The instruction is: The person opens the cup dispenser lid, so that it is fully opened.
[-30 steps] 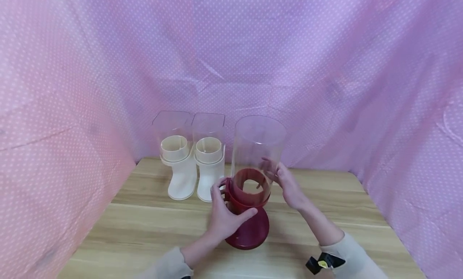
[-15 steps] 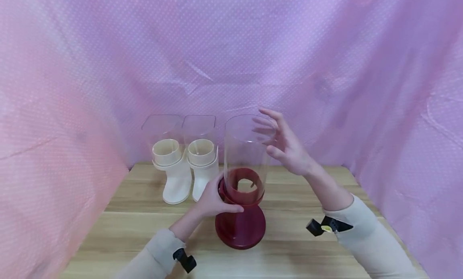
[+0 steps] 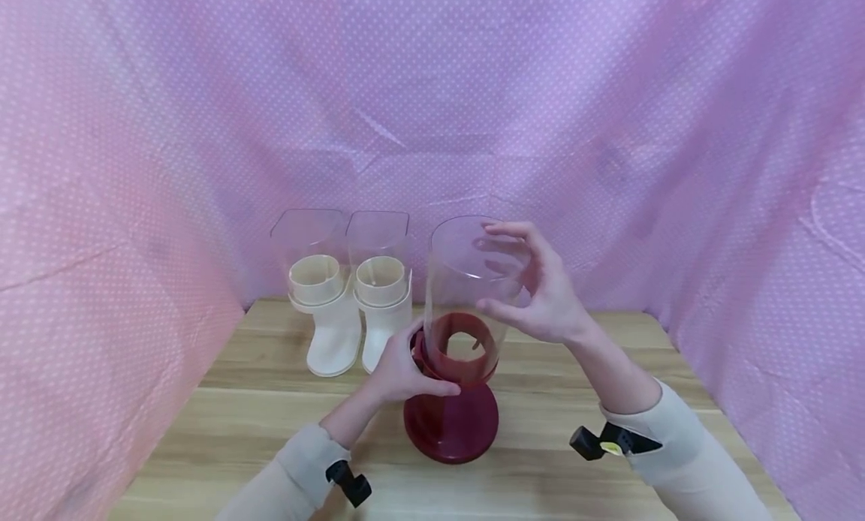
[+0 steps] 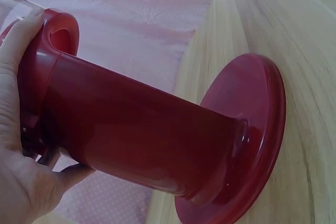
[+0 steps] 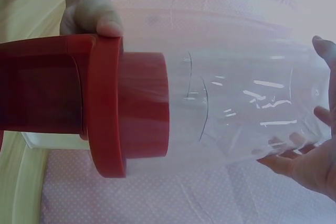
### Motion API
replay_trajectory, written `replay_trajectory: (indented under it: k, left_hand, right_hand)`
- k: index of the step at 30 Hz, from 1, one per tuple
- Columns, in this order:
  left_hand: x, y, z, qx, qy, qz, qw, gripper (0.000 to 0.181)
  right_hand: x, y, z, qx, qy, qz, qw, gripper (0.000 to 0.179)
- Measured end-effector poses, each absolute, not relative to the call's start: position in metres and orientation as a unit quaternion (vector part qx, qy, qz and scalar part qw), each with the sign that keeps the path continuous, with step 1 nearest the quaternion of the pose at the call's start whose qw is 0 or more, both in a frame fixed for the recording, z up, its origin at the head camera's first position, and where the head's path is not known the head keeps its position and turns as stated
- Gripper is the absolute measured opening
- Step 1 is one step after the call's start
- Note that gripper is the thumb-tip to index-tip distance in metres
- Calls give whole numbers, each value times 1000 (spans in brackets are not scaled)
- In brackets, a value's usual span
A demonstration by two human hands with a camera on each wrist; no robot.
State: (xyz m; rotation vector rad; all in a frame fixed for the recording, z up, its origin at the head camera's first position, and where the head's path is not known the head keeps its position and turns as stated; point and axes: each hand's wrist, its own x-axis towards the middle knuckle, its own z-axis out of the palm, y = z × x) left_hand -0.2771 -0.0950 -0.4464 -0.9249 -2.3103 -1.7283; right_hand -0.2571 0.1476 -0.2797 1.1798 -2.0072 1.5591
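A red dispenser stand (image 3: 451,425) with a round foot stands upright on the table. My left hand (image 3: 397,369) grips its collar, thumb in front, the other fingers mostly hidden behind. A tall clear cylinder (image 3: 459,292), open at the top, sits in the red collar around a raised inner ring (image 5: 144,103). My right hand (image 3: 549,299) holds the cylinder near its upper rim from the right, its fingers curved round the far side and the thumb across the front. Through the clear wall the fingers show faintly. In the left wrist view, the red foot (image 4: 231,129) rests on the wood.
Left of the red stand are two cream dispenser stands (image 3: 334,337) side by side, each with a clear squarish container (image 3: 378,232) on top. The wooden table (image 3: 257,408) ends at a pink dotted curtain (image 3: 432,93) behind and at both sides.
My right hand has risen from beside the red collar to the cylinder's upper part, then dropped slightly and come round it. My left hand has shifted slightly on the collar and keeps its grip.
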Motion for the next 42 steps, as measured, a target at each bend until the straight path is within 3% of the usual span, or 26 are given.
replay_trajectory:
  k: [8,23,42]
  left_hand:
    - [-278,-94,-450,-319,-743,-588,33,91]
    - [-275,-95,-450,-324,-740,-588,31,85]
    - [-271,-96,-450,-318,-745,-586,35,85]
  right_hand:
    - [-256,145,-276,367,-737,538,182,88]
    - [-270,151,-269,349,-709,600,120,82]
    - [-259,156,-262,364,-726,563,155,82]
